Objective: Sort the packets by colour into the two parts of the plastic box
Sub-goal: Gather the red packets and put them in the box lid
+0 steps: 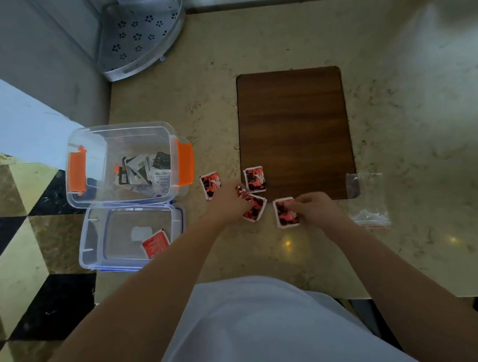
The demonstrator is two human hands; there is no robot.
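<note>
A clear plastic box (93,195) with orange latches stands at the table's left edge and holds several black and white packets (144,169). Its upturned lid (96,245) lies just in front of it with one red packet (155,243) inside. Several red and black packets lie on the table: one (210,184) right of the box, one (255,179) on the board's corner. My left hand (228,204) pinches a red packet (253,209). My right hand (317,206) grips another red packet (286,213) by its right edge.
A dark wooden board (293,127) lies in the middle of the marble table. A clear plastic bag (369,201) lies right of my right hand. A white perforated corner shelf (136,38) stands at the back left. The tiled floor drops away left of the box.
</note>
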